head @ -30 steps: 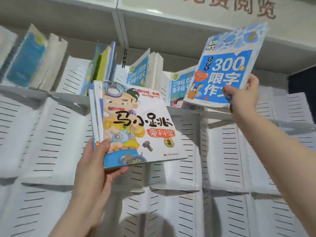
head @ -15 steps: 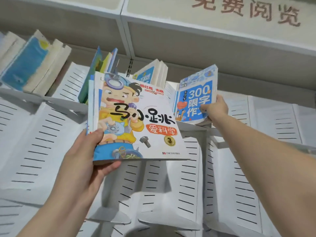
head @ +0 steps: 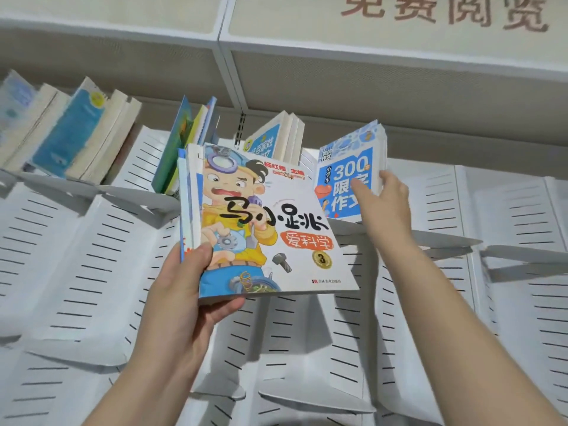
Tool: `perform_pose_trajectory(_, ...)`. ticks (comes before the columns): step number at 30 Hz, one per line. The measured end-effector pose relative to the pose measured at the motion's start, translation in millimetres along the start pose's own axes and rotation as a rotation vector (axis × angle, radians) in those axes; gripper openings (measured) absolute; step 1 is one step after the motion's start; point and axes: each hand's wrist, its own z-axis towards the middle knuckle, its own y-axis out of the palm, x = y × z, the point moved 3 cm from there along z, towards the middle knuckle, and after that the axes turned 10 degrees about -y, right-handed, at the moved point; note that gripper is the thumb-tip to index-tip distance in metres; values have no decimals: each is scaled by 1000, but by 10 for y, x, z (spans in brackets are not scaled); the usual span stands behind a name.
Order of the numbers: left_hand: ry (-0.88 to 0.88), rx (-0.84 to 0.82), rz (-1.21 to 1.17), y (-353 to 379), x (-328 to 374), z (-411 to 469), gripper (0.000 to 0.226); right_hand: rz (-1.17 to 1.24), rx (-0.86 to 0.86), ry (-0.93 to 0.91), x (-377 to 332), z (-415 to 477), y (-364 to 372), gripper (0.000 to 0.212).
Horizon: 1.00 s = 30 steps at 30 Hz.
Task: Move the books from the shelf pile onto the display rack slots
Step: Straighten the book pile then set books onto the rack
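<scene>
Left hand point(head: 184, 290): nearest, low centre-left. Thumb lies on the front cover and the fingers curl under the bottom edge, clamped on the stack.
Stack point(head: 264, 222): several thin books held together and tilted back. The front cover shows a cartoon boy with goggles, a bolt and a gold "3" seal. It is held in front of the rack; contact with any slot cannot be told.
Right hand point(head: 384, 204): reaches up just right of the stack. Thumb on the front cover, fingers round the right edge, pinching the blue book.
Blue book point(head: 347, 179): upright in a top-row slot with its foot on the ledge point(head: 430, 238). The cover is marked "300".
Rack point(head: 101, 265): white panels with dark slits, set in stepped tiers across the view.
White-blue books point(head: 276, 136): top row, behind the stack, leaning right.
Thin books point(head: 181, 142): top row, left of the stack, green and blue, leaning right.
Far-left books point(head: 70, 133): thick, blue covers, leaning right.
Sign point(head: 445, 10): red characters on a pale panel above the rack.
</scene>
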Motion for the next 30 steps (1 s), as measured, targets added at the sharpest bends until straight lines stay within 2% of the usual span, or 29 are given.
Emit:
perform_pose_trajectory(3,0,-14,2,84,-35,-41,12,193,-261,23,-281,-630,-145,68)
perform_pose_trajectory(5,3,-20,0,155,-54,-72,13,165,-407,25,-368,-791,-123,72)
perform_pose_trajectory(7,9,-23,1,208,-71,-107,14,87,-480,55,-373,-775,-74,76)
perform_pose_trajectory(9,16,-23,0,224,-81,-135,14,50,-456,123,-254,-683,-101,77)
perform_pose_trajectory(13,53,-31,6,219,-68,-171,18,334,-400,231,98,-634,-165,27)
perform_pose_trajectory(15,83,-36,34,233,-50,-182,23,439,-354,266,178,-671,-124,15)
perform_pose_trajectory(18,83,-36,36,231,-43,-172,23,586,-315,354,210,-686,-69,14)
perform_pose_trajectory(22,54,-52,20,206,-52,-126,16,606,-483,334,138,-751,-46,8)
perform_pose_trajectory(24,69,-65,28,206,-61,-118,16,684,-502,360,147,-757,-32,15)
perform_pose_trajectory(28,115,-77,34,197,-61,-82,23,773,-430,454,197,-707,-69,8)
perform_pose_trajectory(30,122,-53,27,170,-31,-26,27,746,-348,410,221,-633,-109,8)
